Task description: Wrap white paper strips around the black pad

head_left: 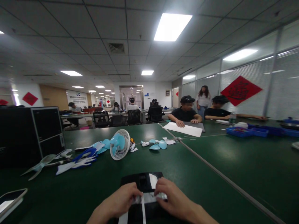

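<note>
A black object with a squarish flat top (126,181) lies on the green table in front of me; its kind is not clear. White patches show on it, and a narrow white strip (143,207) runs down toward me. Across it lies a silvery, translucent strip (149,197). My left hand (125,199) pinches the strip's left end, thumb and fingers pressed together. Curled over the right end, my right hand (171,194) grips it too. Parts of the strip and the black object are hidden under my fingers.
Beyond lie a white fan cage (126,144), light-blue fan blades (158,144) and work gloves (79,163). A black computer case (21,137) and a phone (11,202) are at left. Blue trays (239,131) stand at right. Across the table, a person handles a white sheet (183,129).
</note>
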The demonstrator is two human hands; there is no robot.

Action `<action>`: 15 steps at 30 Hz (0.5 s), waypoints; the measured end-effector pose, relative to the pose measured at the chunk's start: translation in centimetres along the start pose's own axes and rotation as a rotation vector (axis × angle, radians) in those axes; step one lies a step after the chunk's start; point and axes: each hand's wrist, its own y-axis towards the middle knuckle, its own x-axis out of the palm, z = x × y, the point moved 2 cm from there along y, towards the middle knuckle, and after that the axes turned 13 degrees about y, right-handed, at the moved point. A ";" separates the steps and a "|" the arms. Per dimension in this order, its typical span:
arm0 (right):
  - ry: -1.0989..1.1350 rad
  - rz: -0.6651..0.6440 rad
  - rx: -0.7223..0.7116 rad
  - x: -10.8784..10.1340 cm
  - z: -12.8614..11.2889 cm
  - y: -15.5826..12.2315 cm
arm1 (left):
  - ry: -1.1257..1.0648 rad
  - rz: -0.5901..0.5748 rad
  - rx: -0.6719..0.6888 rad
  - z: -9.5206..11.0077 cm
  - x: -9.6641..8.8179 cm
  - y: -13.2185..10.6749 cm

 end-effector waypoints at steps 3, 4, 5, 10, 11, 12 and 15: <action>0.009 -0.152 -0.211 2.2 -1.3 -0.2 | 0.028 0.008 -0.017 -0.1 0.0 0.0; -0.010 -0.188 -0.268 3.0 -1.2 -0.3 | 0.036 0.009 -0.017 -0.2 0.1 0.0; -0.039 -0.203 -0.312 3.7 -1.0 -0.2 | 0.040 0.011 -0.016 -0.3 0.2 0.0; -0.294 -0.162 -0.420 6.8 1.2 0.3 | 0.060 0.026 0.002 -0.9 0.8 0.2; -0.346 -0.147 -0.451 7.3 1.4 0.4 | 0.064 0.025 0.003 -0.9 0.8 0.3; -0.390 -0.123 -0.485 7.6 1.5 0.6 | 0.065 0.024 0.004 -0.9 0.8 0.3; -0.452 -0.029 -0.578 8.0 1.0 0.8 | 0.061 0.018 0.021 -0.5 0.5 0.1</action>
